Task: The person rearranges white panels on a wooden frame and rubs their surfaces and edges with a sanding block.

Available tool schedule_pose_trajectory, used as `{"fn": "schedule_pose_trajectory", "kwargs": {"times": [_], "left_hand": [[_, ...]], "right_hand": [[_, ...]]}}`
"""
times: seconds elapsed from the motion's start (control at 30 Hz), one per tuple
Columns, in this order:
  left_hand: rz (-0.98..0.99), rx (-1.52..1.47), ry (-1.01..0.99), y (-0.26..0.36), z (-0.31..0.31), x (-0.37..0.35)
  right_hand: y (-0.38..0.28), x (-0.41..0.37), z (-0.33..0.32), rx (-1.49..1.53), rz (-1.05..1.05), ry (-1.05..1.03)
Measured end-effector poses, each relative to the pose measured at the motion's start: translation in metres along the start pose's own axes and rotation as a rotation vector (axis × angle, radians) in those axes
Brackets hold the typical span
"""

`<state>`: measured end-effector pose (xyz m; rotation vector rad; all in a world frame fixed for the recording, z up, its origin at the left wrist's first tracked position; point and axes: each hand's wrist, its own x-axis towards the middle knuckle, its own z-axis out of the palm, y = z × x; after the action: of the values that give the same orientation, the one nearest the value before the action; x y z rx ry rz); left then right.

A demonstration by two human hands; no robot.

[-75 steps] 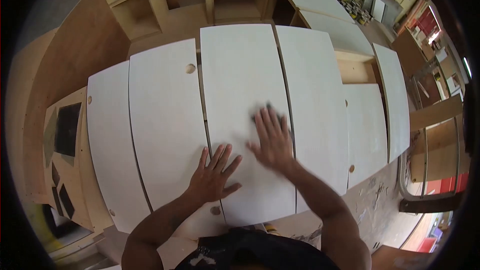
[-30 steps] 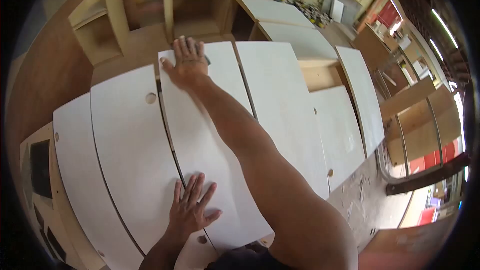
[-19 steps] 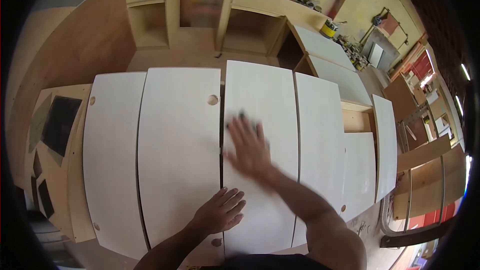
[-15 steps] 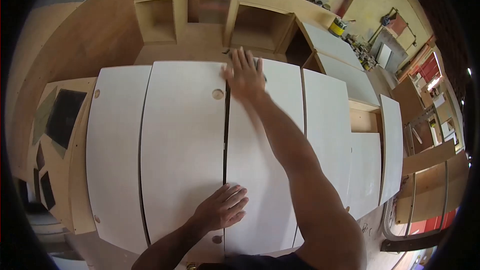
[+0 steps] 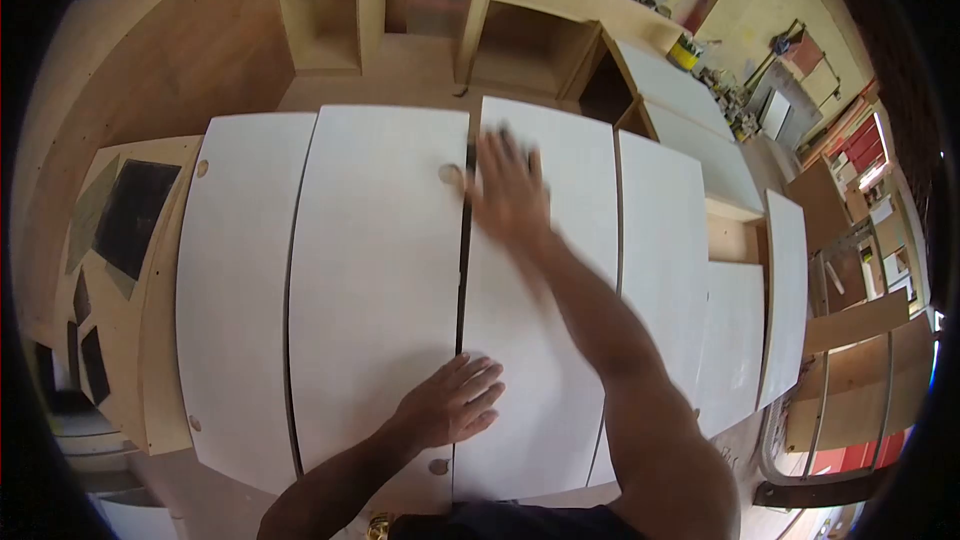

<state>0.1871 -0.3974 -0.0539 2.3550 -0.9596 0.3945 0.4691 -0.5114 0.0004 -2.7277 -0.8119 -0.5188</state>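
Observation:
My right hand (image 5: 512, 190) lies over the upper edge area of a white panel (image 5: 540, 360), blurred by motion. Between its fingers shows a dark scrap (image 5: 505, 136) that looks like sandpaper, mostly hidden beneath the hand. My left hand (image 5: 458, 400) rests with fingers extended across the narrow gap between that panel and the white panel (image 5: 375, 270) to its left. The left panel has a round hole (image 5: 449, 174) near its top right corner and another (image 5: 438, 466) near the bottom.
More white panels (image 5: 245, 290) (image 5: 655, 240) lie on either side. At left, dark sheets (image 5: 138, 218) rest on a wooden board (image 5: 160, 340). Open wooden cabinets (image 5: 525, 50) stand beyond, with a yellow can (image 5: 685, 53) at the far right. A metal frame (image 5: 775, 440) stands lower right.
My right hand has slid toward me and slightly right along the panel's left edge. My left hand stays nearly in place. The view has shifted slightly.

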Motion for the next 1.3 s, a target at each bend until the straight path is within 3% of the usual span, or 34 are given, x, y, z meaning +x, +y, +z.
{"fn": "schedule_pose_trajectory", "kwargs": {"times": [0.1, 0.2, 0.3, 0.43, 0.53, 0.63, 0.73, 0.77, 0.9, 1.0, 1.13, 1.23, 1.3], "left_hand": [[-0.010, 0.008, 0.012, 0.001, 0.002, 0.001], [-0.007, -0.001, 0.000, 0.002, 0.004, -0.001], [-0.127, -0.009, 0.093, -0.001, 0.000, -0.011], [-0.321, -0.108, 0.423, -0.018, -0.001, -0.010], [-0.277, 0.187, 0.303, -0.067, -0.028, 0.062], [-0.197, 0.452, 0.159, -0.146, -0.034, 0.165], [-0.232, 0.565, -0.073, -0.193, -0.029, 0.233], [-0.226, 0.572, -0.047, -0.198, -0.026, 0.237], [-0.234, 0.608, -0.079, -0.199, -0.026, 0.239], [-0.224, 0.694, -0.139, -0.200, -0.027, 0.245], [-0.217, 0.700, -0.093, -0.209, -0.018, 0.242], [-0.217, 0.688, -0.088, -0.208, -0.019, 0.240], [-0.191, 0.680, -0.072, -0.205, -0.020, 0.239]], "right_hand": [[0.019, 0.078, 0.015, -0.143, -0.001, 0.091], [0.002, 0.029, 0.012, -0.086, 0.048, 0.111], [-0.036, -0.107, -0.017, -0.082, -0.039, -0.015], [-0.089, -0.269, -0.058, 0.084, -0.042, -0.373], [-0.095, -0.296, -0.061, 0.110, -0.035, -0.419], [-0.094, -0.299, -0.057, 0.112, -0.050, -0.366], [-0.087, -0.270, -0.061, 0.001, -0.006, -0.439], [-0.082, -0.252, -0.057, -0.025, 0.009, -0.442], [-0.051, -0.144, -0.027, 0.002, 0.127, -0.088], [-0.065, -0.145, -0.012, 0.035, 0.226, 0.018], [-0.138, -0.282, -0.053, 0.108, 0.179, -0.363], [-0.178, -0.411, -0.052, 0.091, 0.207, -0.407], [-0.179, -0.430, -0.051, 0.119, 0.205, -0.398]]}}
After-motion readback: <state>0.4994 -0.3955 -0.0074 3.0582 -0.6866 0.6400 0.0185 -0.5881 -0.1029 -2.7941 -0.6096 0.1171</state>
